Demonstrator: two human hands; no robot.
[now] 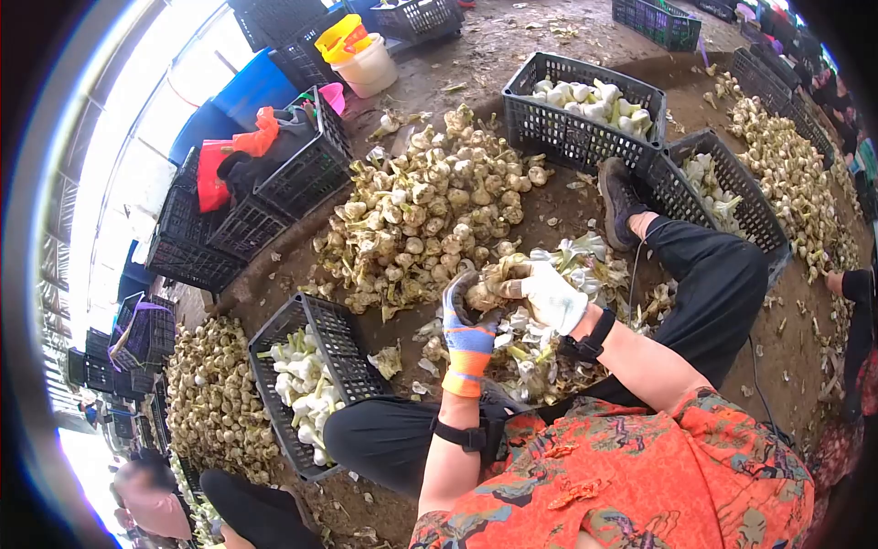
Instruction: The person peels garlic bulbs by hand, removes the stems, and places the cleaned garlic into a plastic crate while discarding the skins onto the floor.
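The seated operator wears a red patterned shirt [631, 476], dark trousers [704, 270] and a black strap on each wrist. The left hand [469, 325], in a blue-and-orange striped glove, has its fingers closed around one garlic bulb [481, 296]. The right hand [553, 297], in a white glove, grips the same bulb from the opposite side, fingers bunched together. The bulb is located above the ground, between the two hands and in front of the operator's torso.

Below and beyond the hands, loose garlic skins and trimmings [526, 352] cover the ground between the legs. Beside the left knee stands a black mesh crate [346, 343] containing cleaned white garlic [302, 384]. Ahead of the hands is a heap of unpeeled garlic bulbs [434, 210]. A dark shoe [622, 203] is positioned near two further black crates, each containing pale garlic: a right-hand crate [757, 206] and a forward crate [576, 135]. Farther back, a white bucket [369, 69] stands with a yellow container [340, 38] on top.
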